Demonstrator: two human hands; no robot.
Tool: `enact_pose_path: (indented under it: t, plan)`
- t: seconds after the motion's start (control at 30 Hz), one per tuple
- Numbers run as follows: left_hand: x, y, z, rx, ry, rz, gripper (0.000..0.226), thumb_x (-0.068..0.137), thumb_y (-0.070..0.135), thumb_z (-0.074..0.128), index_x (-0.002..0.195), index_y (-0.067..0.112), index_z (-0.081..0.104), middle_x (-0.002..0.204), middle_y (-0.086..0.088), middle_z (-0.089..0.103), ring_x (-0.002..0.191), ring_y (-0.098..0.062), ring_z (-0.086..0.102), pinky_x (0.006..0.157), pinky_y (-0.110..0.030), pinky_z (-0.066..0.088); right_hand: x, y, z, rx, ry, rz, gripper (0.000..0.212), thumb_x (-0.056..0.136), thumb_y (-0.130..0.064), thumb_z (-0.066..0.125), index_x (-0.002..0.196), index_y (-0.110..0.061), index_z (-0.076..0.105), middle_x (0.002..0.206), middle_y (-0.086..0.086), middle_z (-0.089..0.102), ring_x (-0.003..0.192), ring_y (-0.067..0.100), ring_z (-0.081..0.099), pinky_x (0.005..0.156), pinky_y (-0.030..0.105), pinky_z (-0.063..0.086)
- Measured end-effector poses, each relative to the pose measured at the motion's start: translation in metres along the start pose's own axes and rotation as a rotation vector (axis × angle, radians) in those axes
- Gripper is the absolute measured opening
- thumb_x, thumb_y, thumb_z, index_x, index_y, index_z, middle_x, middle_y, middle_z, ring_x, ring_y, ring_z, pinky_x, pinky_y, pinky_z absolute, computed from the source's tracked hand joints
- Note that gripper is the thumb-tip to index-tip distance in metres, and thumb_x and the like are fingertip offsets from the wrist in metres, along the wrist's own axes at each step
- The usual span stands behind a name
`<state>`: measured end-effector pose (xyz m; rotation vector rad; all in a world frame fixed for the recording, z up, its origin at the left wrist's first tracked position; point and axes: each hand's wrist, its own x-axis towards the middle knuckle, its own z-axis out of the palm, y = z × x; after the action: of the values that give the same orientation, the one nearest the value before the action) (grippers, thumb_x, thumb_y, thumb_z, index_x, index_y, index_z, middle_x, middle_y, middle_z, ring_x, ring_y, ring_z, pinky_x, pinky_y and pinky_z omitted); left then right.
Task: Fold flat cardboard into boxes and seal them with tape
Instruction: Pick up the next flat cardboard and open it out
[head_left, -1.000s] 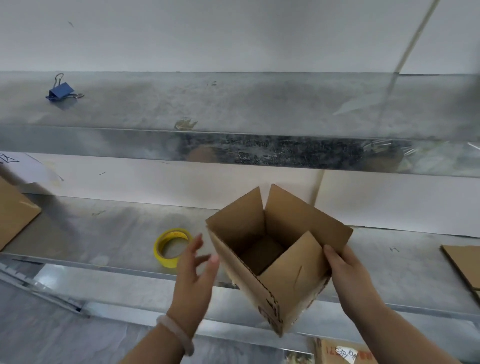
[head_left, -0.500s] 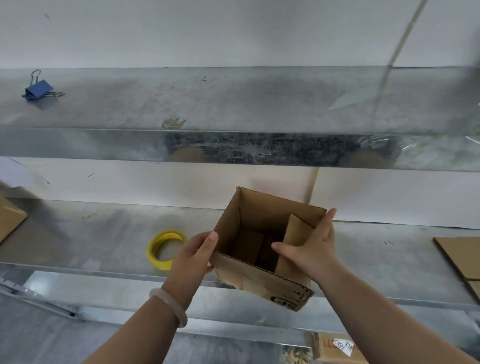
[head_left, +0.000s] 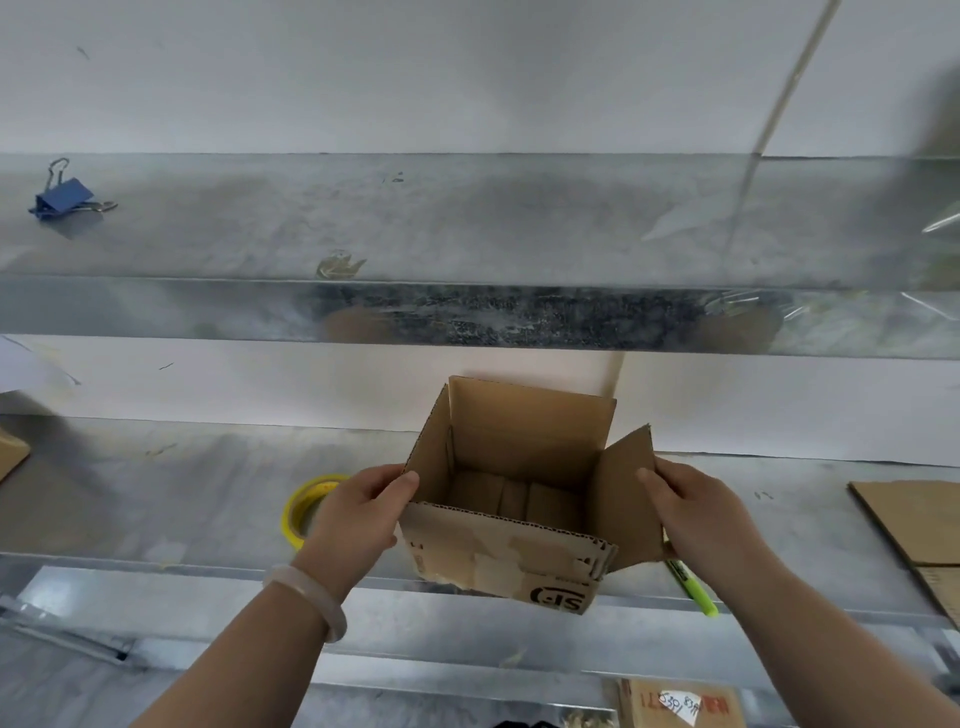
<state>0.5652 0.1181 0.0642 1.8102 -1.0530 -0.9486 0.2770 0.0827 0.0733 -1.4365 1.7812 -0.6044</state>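
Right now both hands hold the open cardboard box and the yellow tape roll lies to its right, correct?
Not quite. In the head view the yellow tape roll lies to the left of the cardboard box, partly behind the left hand. The rest stands: that hand and the right hand both hold the open box.

tape roll (head_left: 306, 506) left of box (head_left: 506, 566)

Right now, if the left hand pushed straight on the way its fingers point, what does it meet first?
The cardboard box. The left hand points right at its left wall and already seems to grip it there, so nothing lies between.
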Motion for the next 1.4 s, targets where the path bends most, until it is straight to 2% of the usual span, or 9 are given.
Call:
enact_pose_path:
  t: [0.1, 0.27, 0.5, 0.7, 0.87, 1.0, 1.13, 1.2, 1.4]
  plan:
    - [0.010, 0.003, -0.008, 0.243, 0.016, 0.091, 0.019, 0.092, 0.039, 0.057, 0.104, 0.034, 0.071, 0.102, 0.012, 0.070, 0.089, -0.012, 0.063, 0.083, -0.033, 0.054, -0.010, -0.004, 0.000, -0.143, -0.074, -0.012, 0.054, 0.094, -0.047, 0.054, 0.144, -0.026, 0.044, 0.093, -0.012, 0.066, 0.065, 0.009, 0.069, 0.050, 0.018, 0.054]
    - [0.009, 0.013, -0.007, 0.472, 0.050, 0.212, 0.022, 0.092, 0.039, 0.055, 0.098, 0.030, 0.075, 0.092, 0.015, 0.071, 0.087, -0.008, 0.063, 0.078, -0.023, 0.048, -0.020, -0.014, -0.005, -0.202, -0.078, -0.056, 0.034, 0.096, -0.038, 0.052, 0.122, -0.019, 0.064, 0.069, -0.007, 0.071, 0.050, 0.004, 0.066, 0.046, 0.010, 0.045]
    - [-0.016, 0.016, -0.038, 0.537, 0.235, 0.309, 0.027, 0.093, 0.028, 0.057, 0.074, 0.017, 0.073, 0.063, 0.001, 0.066, 0.063, -0.014, 0.060, 0.057, -0.021, 0.044, -0.031, -0.050, -0.013, -0.256, -0.095, -0.210, 0.025, 0.100, -0.033, 0.045, 0.096, -0.022, 0.067, 0.058, -0.006, 0.069, 0.049, 0.003, 0.065, 0.052, 0.012, 0.042]
    - [-0.035, -0.002, -0.107, 0.482, 0.404, 0.241, 0.021, 0.092, 0.029, 0.060, 0.100, 0.020, 0.077, 0.086, 0.008, 0.073, 0.072, -0.005, 0.061, 0.067, -0.019, 0.046, -0.039, -0.100, 0.031, -0.282, -0.181, -0.367, 0.032, 0.100, -0.031, 0.046, 0.070, -0.025, 0.055, 0.056, -0.002, 0.066, 0.048, 0.005, 0.065, 0.054, 0.019, 0.049]
    - [-0.044, -0.024, -0.170, 0.420, 0.493, 0.159, 0.021, 0.092, 0.031, 0.059, 0.103, 0.024, 0.075, 0.079, 0.013, 0.068, 0.075, -0.005, 0.062, 0.072, -0.026, 0.050, -0.051, -0.145, 0.088, -0.326, -0.216, -0.488, 0.028, 0.099, -0.037, 0.046, 0.071, -0.033, 0.051, 0.058, -0.004, 0.065, 0.048, 0.002, 0.064, 0.058, 0.024, 0.054]
    - [-0.050, -0.057, -0.231, 0.380, 0.562, 0.106, 0.018, 0.091, 0.030, 0.061, 0.103, 0.028, 0.074, 0.073, 0.022, 0.065, 0.072, 0.002, 0.060, 0.061, -0.017, 0.044, -0.067, -0.186, 0.142, -0.385, -0.218, -0.554, 0.031, 0.099, -0.038, 0.045, 0.071, -0.028, 0.053, 0.062, -0.002, 0.063, 0.052, 0.007, 0.063, 0.064, 0.031, 0.056]
    - [-0.056, -0.092, -0.309, 0.342, 0.607, 0.082, 0.020, 0.090, 0.028, 0.063, 0.106, 0.027, 0.073, 0.077, 0.022, 0.065, 0.077, 0.002, 0.061, 0.070, -0.024, 0.052, -0.093, -0.231, 0.218, -0.436, -0.246, -0.589, 0.034, 0.100, -0.034, 0.044, 0.067, -0.026, 0.050, 0.062, -0.001, 0.060, 0.057, 0.012, 0.062, 0.064, 0.035, 0.054]
    - [-0.055, -0.110, -0.349, 0.295, 0.625, 0.075, 0.018, 0.089, 0.023, 0.065, 0.104, 0.024, 0.074, 0.074, 0.026, 0.062, 0.076, 0.005, 0.059, 0.069, -0.017, 0.047, -0.102, -0.252, 0.258, -0.455, -0.246, -0.604, 0.033, 0.100, -0.033, 0.043, 0.069, -0.026, 0.052, 0.062, -0.002, 0.059, 0.057, 0.012, 0.061, 0.061, 0.032, 0.051]
    - [-0.032, -0.160, -0.426, 0.156, 0.599, -0.001, 0.023, 0.090, 0.024, 0.064, 0.111, 0.021, 0.072, 0.084, 0.020, 0.066, 0.083, 0.001, 0.062, 0.072, -0.016, 0.047, -0.093, -0.313, 0.358, -0.527, -0.167, -0.699, 0.030, 0.101, -0.035, 0.041, 0.113, -0.021, 0.064, 0.093, -0.002, 0.067, 0.082, 0.015, 0.062, 0.070, 0.032, 0.051]
